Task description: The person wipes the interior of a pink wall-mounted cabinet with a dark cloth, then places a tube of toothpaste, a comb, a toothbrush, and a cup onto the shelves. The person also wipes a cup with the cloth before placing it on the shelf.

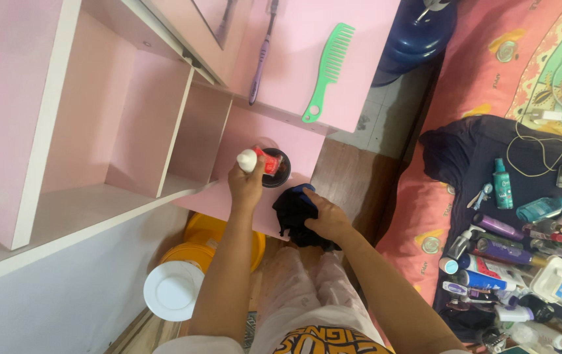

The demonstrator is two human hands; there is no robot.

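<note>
My left hand [245,185] grips a small tube or bottle [259,160] with a white cap and a red body, held just over a small round black dish [278,172] on the lower pink shelf [301,145]. My right hand [325,217] presses a dark cloth [292,213] against the front edge of that same shelf. The cloth hangs partly over the edge. My legs in pale trousers show below.
A green comb [327,69] and a purple toothbrush [261,56] lie on the upper pink shelf. Open pink cubbies [130,124] stand at left. Yellow tubs with a white lid [173,288] sit on the floor. Several bottles and tubes [510,249] lie on dark fabric at right.
</note>
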